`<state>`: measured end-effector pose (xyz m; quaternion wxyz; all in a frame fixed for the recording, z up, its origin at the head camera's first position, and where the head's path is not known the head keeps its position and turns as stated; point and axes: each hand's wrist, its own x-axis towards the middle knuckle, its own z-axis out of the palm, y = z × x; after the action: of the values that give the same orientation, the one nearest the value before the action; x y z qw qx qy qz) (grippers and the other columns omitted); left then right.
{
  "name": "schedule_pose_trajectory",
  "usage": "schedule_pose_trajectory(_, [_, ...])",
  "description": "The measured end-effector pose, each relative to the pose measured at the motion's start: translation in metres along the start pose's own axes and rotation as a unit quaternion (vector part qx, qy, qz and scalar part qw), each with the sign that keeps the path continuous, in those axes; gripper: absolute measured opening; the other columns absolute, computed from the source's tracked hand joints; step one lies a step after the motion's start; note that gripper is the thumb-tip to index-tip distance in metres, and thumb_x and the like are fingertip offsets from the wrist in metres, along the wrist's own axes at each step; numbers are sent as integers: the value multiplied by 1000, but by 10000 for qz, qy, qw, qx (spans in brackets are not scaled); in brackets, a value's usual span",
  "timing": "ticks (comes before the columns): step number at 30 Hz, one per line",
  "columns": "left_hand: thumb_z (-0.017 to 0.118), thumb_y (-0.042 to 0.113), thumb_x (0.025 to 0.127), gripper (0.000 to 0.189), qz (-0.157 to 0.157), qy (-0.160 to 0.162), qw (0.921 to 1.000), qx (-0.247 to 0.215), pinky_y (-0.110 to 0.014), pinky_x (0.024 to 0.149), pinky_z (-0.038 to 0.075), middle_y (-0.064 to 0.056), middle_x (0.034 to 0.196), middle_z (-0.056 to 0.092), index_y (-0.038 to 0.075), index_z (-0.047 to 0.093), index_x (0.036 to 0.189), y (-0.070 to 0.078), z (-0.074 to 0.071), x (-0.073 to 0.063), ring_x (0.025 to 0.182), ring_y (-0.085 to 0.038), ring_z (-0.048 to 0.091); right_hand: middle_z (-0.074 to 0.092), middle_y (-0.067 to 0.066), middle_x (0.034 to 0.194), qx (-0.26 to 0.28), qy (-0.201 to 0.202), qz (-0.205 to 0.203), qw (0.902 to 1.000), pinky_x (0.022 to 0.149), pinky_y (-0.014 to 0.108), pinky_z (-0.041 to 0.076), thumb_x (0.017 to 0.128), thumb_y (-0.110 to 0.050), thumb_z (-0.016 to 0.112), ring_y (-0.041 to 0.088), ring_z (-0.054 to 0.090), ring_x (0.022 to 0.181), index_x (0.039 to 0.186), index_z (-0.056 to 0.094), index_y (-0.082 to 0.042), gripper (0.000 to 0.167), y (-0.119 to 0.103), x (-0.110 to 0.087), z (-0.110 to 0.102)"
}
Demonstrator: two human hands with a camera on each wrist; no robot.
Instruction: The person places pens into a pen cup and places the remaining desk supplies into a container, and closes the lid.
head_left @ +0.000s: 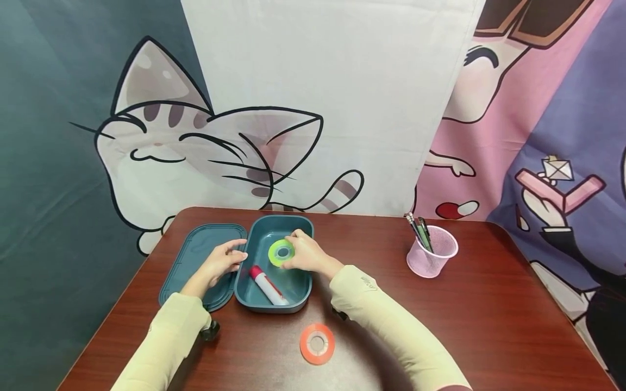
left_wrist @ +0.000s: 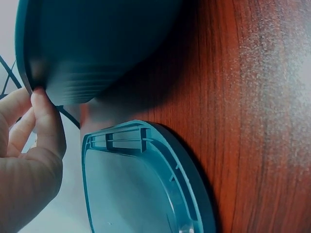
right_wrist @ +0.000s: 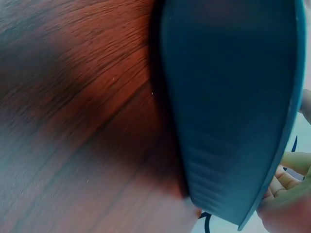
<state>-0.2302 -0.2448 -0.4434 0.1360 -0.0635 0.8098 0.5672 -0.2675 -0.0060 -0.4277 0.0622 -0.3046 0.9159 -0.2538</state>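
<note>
A teal lunch box (head_left: pixel 274 310) stands upright on the table, its lid (head_left: pixel 202 239) lying just left of it. My left hand (head_left: pixel 222 263) pinches the box's left rim; the left wrist view has the thumb (left_wrist: pixel 46 121) against the outer wall. Reaching over the right side of the box, my right hand (head_left: pixel 305 254) holds a green roll of tape (head_left: pixel 271 253) between thumb and fingers, inside the box. A white marker with a pink-red cap (head_left: pixel 268 287) lies slanted on the box floor. From the right wrist, the box wall (right_wrist: pixel 223 107) hides the tape and the fingertips.
In front of the box, an orange roll of tape (head_left: pixel 304 344) lies flat on the brown wooden table (head_left: pixel 381 309). Farther right stands a pink mesh pen cup (head_left: pixel 423 266) with several pens (head_left: pixel 421 236) leaning in it. Cartoon-printed cloth (head_left: pixel 342 70) hangs behind the table.
</note>
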Motion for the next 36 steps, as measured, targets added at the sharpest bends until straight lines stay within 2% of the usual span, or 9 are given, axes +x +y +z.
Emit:
schedule_pose_trajectory(4, [53,17,88,53,-17,11,10000,11,-18,66,48,-19,110,53,7,33,136,0,1,0,80,-12,55,48,9,118,-86,-215,66,9997,88,29,42,67,-36,73,18,48,105,127,47,-2,74,-1,3,4])
schedule_pose_trajectory(13, [53,18,88,52,-34,46,10000,71,-19,67,49,-17,109,54,8,33,136,0,2,1,83,-15,56,49,12,126,-615,-377,-146,9973,96,31,38,71,-35,70,21,46,115,126,47,0,69,-1,4,9])
schedule_pose_trajectory(18, [53,18,88,52,-16,62,10000,64,-20,68,49,-17,108,54,8,34,135,-1,1,1,84,-16,56,50,11,126,-1076,-411,-340,9928,93,31,40,71,-35,69,22,48,112,125,49,-1,67,0,4,12])
schedule_pose_trajectory(25, [52,16,89,51,6,30,10000,23,-20,67,48,-22,112,52,7,33,136,-1,1,1,82,-15,55,52,8,125,-1655,-445,-530,9838,93,33,40,72,-39,68,22,49,108,125,49,-4,66,2,5,17])
schedule_pose_trajectory(33, [52,15,89,51,-7,49,10000,-2,-19,66,48,-23,112,52,7,33,136,-2,1,2,82,-15,56,50,7,128,-1782,-512,-548,9811,94,35,39,74,-41,67,22,49,112,129,46,-8,67,1,5,17])
schedule_pose_trajectory(36, [52,16,89,51,-6,57,10000,35,-20,67,48,-22,112,52,7,33,136,-2,0,2,85,-16,56,46,8,132,-1424,-557,-497,9870,97,34,37,76,-38,66,23,45,118,130,44,-8,66,0,4,13])
